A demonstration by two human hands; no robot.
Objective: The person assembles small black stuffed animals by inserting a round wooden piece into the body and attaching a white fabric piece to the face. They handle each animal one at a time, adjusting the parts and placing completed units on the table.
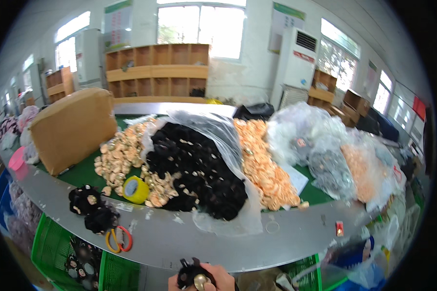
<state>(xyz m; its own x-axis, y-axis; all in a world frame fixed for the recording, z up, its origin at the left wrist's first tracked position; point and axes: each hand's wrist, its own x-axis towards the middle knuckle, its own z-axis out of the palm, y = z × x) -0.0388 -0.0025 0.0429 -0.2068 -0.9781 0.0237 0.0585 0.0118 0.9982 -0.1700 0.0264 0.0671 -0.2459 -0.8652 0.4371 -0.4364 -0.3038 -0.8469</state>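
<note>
gripping now, right at the near side of the table [218, 250]: the right hand [221, 278] has its fingers closed on a black fuzzy piece [187, 272], and a shiny gold disc [200, 281] sits on that piece, right up against the gripping fingers. over on the other side, the left hand [173, 283] comes in touching the black fuzzy piece too, but it's mostly cut off by the lower edge, so i can't tell how far its fingers are closed.

and look ahead and to the left of the hands! scissors [122, 240] with one yellow handle and one red, lying flat, and just beyond them a pair of black fuzzy clumps [85, 200], side by side. straight ahead of the hands, further off, a big dark heap [199, 167] spills from a clear plastic bag [228, 227]. left of that heap, further from the hands, there's a pile of pale gold discs [117, 162] with a yellow round object [137, 190] resting against its near side. to the right of the heap, a pile of peach discs [267, 177], well ahead of the right hand.

further out to the hands' right, bulging clear bags [303, 121]; far ahead to their left, a cardboard box [75, 131]; and below the scissors, left of the hands, a green crate [53, 242].
</note>
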